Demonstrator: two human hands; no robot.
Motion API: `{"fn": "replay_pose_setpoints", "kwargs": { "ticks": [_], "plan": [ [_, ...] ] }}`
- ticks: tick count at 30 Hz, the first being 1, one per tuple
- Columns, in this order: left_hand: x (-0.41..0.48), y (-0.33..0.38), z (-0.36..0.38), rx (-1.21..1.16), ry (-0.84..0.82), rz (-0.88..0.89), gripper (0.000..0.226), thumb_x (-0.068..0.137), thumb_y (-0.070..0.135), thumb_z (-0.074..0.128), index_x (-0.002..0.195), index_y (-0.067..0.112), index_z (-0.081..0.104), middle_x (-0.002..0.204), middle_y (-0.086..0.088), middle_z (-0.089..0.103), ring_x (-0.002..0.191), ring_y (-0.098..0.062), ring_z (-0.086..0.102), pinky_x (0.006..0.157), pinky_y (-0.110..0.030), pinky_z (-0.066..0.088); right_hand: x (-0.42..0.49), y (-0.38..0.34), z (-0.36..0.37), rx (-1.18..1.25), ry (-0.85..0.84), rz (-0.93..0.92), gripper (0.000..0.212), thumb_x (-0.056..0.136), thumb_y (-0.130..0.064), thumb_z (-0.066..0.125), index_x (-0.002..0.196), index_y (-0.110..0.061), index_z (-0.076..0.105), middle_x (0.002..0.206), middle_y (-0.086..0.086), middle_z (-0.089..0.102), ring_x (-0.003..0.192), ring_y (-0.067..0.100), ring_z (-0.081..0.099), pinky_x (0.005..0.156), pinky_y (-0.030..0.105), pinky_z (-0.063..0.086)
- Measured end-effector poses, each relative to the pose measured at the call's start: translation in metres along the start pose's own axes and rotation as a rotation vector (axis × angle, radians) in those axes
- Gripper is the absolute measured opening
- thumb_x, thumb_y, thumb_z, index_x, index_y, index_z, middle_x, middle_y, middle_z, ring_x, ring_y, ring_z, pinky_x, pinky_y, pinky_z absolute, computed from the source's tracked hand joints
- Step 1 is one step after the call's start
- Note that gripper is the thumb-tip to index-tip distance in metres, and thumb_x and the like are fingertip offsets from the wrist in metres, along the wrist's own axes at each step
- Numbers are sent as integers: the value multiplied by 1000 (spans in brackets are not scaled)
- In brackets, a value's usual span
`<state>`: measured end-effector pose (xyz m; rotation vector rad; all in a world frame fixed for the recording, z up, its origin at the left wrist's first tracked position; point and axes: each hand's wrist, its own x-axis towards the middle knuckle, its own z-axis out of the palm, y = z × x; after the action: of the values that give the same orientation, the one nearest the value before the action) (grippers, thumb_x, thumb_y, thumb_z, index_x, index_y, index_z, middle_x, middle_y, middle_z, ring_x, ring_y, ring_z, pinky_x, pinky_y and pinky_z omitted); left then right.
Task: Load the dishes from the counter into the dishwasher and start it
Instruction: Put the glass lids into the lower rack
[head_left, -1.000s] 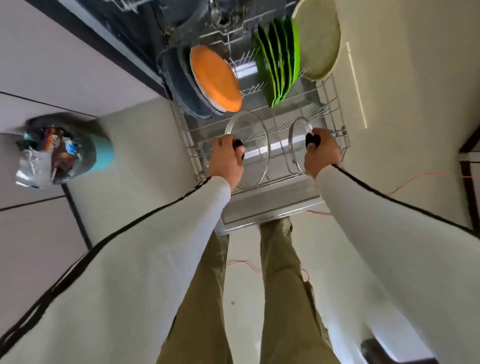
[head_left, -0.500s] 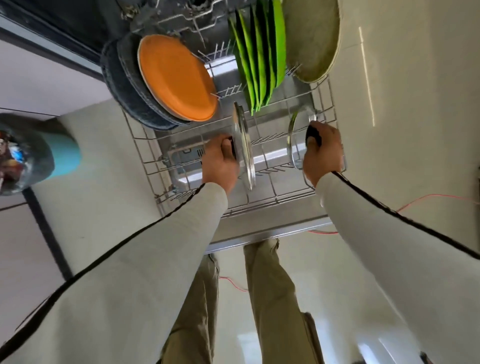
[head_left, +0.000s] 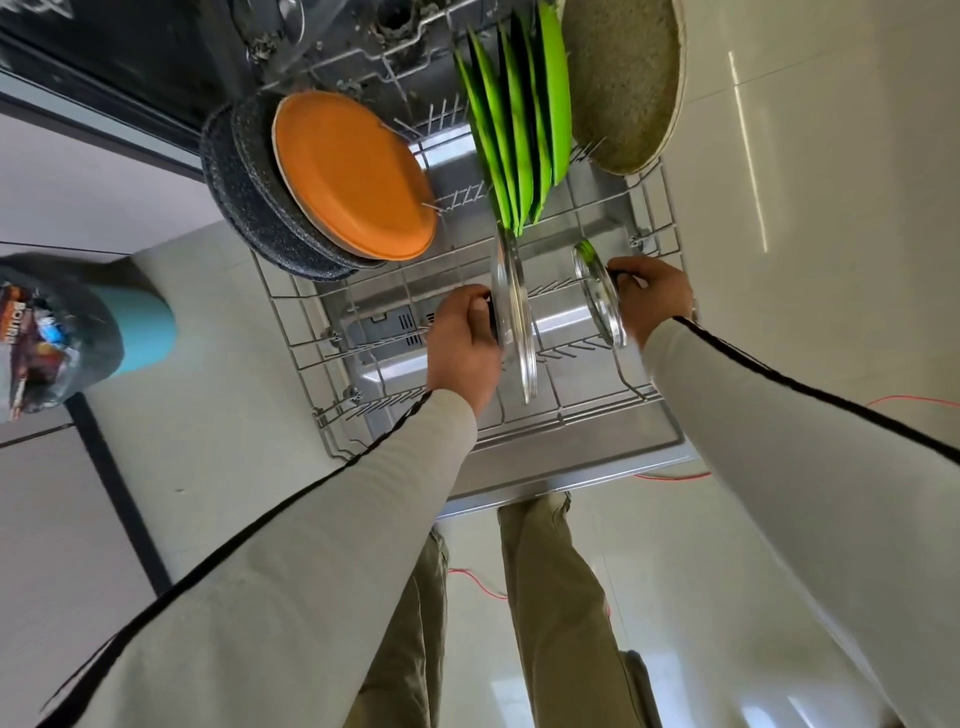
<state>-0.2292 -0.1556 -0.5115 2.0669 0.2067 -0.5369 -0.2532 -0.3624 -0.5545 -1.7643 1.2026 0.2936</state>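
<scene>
The dishwasher's lower wire rack is pulled out over the open door. My left hand grips the black knob of a large glass lid, which stands on edge among the rack's tines. My right hand grips the knob of a smaller glass lid, also upright, to the right of the first. Farther back in the rack stand an orange plate, dark speckled pans, several green plates and a large beige speckled plate.
A teal bin lined with a dark bag full of wrappers stands on the floor at the left. The open dishwasher door juts toward my legs. A red cable trails on the pale tiled floor at the right.
Both lids have turned from facing me to standing edge-on and have sunk between the tines. My view has moved closer over the rack.
</scene>
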Motion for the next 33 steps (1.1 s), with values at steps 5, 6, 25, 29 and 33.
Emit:
{"fn": "replay_pose_setpoints", "kwargs": {
  "ticks": [5,6,25,29,33],
  "plan": [
    [3,-9,6,-14,-27,-44,32,98,50,31,99,34,58,93,-10,59,85,-34,60,74,-61,55,-3,0,3,-75,95,23,20,91,-21,64,108,-24,73,116,-3,70,107,18,64,85,17,42],
    [3,-11,6,-14,-32,-58,33,97,51,31,99,33,58,93,-10,59,84,-35,60,74,-61,55,-5,-1,3,-82,82,10,22,91,-20,62,111,-23,72,118,-3,70,109,17,64,87,16,41],
    [-14,12,31,-325,-159,-314,14,99,15,54,104,26,62,103,12,56,104,-30,64,81,-49,61,-135,13,-2,-215,-68,-422,21,100,-31,55,89,-13,52,65,-12,48,54,3,47,51,26,35],
    [-11,12,26,-65,-152,-163,21,98,19,48,104,13,66,102,-6,66,97,-26,63,86,-42,55,-142,10,-7,-83,-162,-407,39,93,-42,62,121,-17,53,107,-7,61,97,2,59,80,24,48],
    [2,32,3,234,-369,43,30,103,19,39,96,6,65,90,-14,66,84,-28,61,75,-38,48,-134,0,-26,-259,-173,-697,75,87,-43,62,151,-17,33,161,5,21,149,22,17,117,42,26]
  ]
}}
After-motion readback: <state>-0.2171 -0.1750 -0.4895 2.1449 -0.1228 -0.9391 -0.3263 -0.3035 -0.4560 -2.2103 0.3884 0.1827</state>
